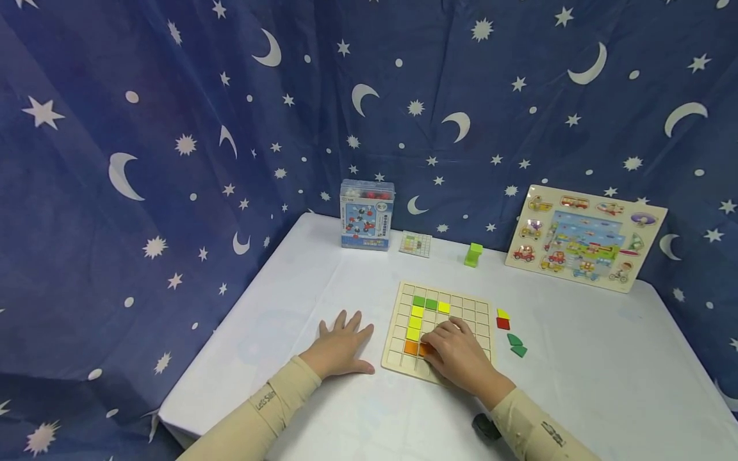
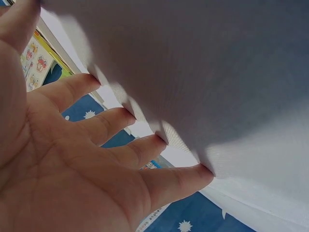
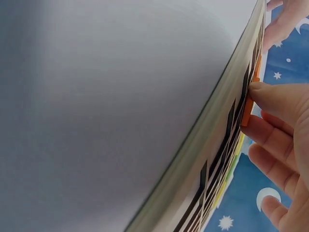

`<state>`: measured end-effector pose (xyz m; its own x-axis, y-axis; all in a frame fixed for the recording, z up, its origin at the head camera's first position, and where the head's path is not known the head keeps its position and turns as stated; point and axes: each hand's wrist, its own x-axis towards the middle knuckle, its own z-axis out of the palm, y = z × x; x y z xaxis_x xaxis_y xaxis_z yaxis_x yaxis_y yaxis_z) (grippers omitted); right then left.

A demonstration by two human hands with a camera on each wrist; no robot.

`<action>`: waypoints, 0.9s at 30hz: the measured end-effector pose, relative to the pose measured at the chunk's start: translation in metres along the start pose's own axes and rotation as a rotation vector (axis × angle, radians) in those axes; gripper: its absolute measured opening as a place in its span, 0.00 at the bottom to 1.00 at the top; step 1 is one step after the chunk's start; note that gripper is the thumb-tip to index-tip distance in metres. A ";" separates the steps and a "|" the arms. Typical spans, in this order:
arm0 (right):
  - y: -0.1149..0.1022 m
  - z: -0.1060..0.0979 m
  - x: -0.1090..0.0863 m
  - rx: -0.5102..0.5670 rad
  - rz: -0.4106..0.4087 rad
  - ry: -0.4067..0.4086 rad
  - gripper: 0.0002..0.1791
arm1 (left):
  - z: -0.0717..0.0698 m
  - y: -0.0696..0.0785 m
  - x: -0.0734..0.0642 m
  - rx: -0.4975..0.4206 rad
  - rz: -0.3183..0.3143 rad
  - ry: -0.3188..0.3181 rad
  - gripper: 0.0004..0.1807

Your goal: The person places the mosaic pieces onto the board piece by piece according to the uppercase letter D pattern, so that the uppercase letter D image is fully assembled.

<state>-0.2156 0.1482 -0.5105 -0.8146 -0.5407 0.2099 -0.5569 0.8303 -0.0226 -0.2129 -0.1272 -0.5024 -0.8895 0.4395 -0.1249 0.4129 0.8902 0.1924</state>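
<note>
A wooden grid board (image 1: 483, 318) lies on the white table. Along its upper left run two green tiles (image 1: 431, 304) and a yellow tile (image 1: 444, 307); several yellow tiles (image 1: 414, 323) go down one column to an orange tile (image 1: 410, 347). Over the board, my right hand (image 1: 458, 352) pinches a second orange tile (image 3: 247, 112) between thumb and finger, low against the grid beside the first one. My left hand (image 1: 340, 349) rests on the tablecloth left of the board, fingers spread, holding nothing.
Right of the board lie a yellow piece (image 1: 503, 314), a red piece (image 1: 503, 324) and two green pieces (image 1: 514, 339). Behind stand a boxed set (image 1: 366, 218), a small grid card (image 1: 416, 244), a light-green block (image 1: 473, 255) and a picture puzzle (image 1: 533, 243). A black object (image 1: 486, 427) is by my right wrist.
</note>
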 end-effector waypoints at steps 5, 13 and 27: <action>0.000 0.000 0.001 -0.002 0.007 0.000 0.17 | 0.002 -0.001 0.002 0.008 0.001 0.004 0.49; 0.031 -0.012 -0.009 -0.010 0.086 0.056 0.18 | 0.001 -0.002 0.002 0.007 -0.009 0.006 0.49; 0.158 -0.024 -0.022 0.060 0.289 -0.167 0.15 | 0.001 -0.002 0.001 0.006 -0.006 0.002 0.49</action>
<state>-0.2818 0.2949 -0.4956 -0.9527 -0.3031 0.0235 -0.3037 0.9456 -0.1163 -0.2148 -0.1287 -0.5042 -0.8925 0.4338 -0.1237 0.4086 0.8936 0.1859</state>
